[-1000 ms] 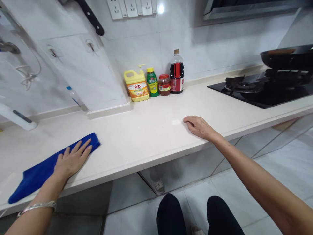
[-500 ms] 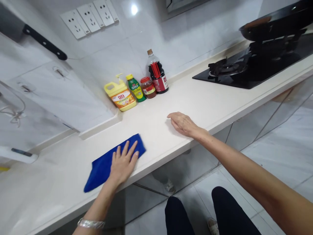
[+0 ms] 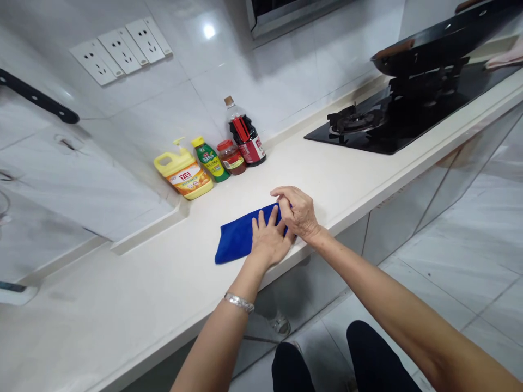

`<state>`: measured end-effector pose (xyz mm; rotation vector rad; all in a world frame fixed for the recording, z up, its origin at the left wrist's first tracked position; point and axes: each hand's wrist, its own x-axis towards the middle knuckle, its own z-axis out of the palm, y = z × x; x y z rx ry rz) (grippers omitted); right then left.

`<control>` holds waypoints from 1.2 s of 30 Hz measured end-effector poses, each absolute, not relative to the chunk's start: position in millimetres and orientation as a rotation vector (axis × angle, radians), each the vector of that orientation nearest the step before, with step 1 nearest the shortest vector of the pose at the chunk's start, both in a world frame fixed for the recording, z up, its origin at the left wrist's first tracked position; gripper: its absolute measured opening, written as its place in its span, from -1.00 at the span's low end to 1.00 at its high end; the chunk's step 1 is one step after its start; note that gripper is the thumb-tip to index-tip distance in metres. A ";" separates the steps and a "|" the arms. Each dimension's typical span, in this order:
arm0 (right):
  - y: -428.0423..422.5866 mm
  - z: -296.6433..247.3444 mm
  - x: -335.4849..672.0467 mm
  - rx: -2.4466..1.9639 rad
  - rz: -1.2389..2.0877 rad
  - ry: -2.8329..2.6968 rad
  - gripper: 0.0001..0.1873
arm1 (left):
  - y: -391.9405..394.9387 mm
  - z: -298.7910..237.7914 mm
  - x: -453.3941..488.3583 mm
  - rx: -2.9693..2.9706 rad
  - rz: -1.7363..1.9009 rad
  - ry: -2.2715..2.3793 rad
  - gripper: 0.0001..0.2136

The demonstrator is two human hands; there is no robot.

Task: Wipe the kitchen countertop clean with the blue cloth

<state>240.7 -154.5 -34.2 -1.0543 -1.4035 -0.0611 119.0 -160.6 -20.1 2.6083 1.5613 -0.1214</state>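
Note:
A blue cloth [image 3: 237, 238] lies flat on the pale worktop [image 3: 122, 294] near its front edge. My left hand [image 3: 269, 239] presses on the cloth's right part with fingers stretched flat. My right hand [image 3: 297, 212] rests at the cloth's right end, fingers curled down over the edge and touching my left hand. A silver bracelet [image 3: 239, 302] circles my left wrist.
Against the tiled wall stand a yellow detergent jug [image 3: 183, 175], a green bottle [image 3: 210, 160], a red-lidded jar [image 3: 231, 157] and a dark sauce bottle [image 3: 244, 134]. A black gas hob [image 3: 388, 122] with a black pan [image 3: 433, 46] is at the right. Wall sockets [image 3: 120, 49] sit above.
My left hand slid the blue cloth to the right along the worktop until it met my right hand, which now curls over the cloth's end. The view swung to follow.

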 end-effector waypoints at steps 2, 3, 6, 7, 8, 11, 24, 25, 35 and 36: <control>-156.4 -35.4 239.6 -1.066 -0.071 -1.467 -0.64 | -147.1 -21.6 128.9 2.630 -0.151 1.551 -0.31; -156.7 -36.3 238.5 -1.069 -0.079 -1.513 -0.66 | -139.7 -23.1 132.4 2.644 -0.158 1.552 -0.28; -152.3 -40.1 235.1 -1.077 -0.114 -1.629 -0.70 | -118.6 -28.0 139.9 2.669 -0.141 1.558 -0.23; -148.8 -41.7 234.5 -1.098 -0.118 -1.636 -0.71 | -112.8 -28.7 141.5 2.666 -0.129 1.555 -0.24; -144.7 -43.4 234.3 -1.136 -0.115 -1.622 -0.70 | -108.2 -28.6 142.4 2.658 -0.117 1.552 -0.24; -131.9 -48.4 236.6 -1.289 -0.087 -1.533 -0.67 | -100.8 -22.2 137.1 2.637 -0.073 1.504 -0.26; -130.8 -53.6 230.0 -1.359 -0.071 -2.334 -0.49 | -105.0 -5.9 -20.7 2.615 0.267 1.236 -0.38; -131.1 -51.7 230.6 -1.382 -0.069 -2.352 -0.49 | -103.3 -7.0 -35.7 2.576 0.354 1.308 -0.37; -135.6 -18.0 206.9 -1.334 0.012 -2.666 -0.33 | -77.9 -26.4 -96.3 2.295 0.223 2.002 -0.33; -133.9 -17.4 203.3 -1.365 0.133 -2.681 -0.34 | -78.6 -25.7 -93.0 2.294 0.143 2.027 -0.33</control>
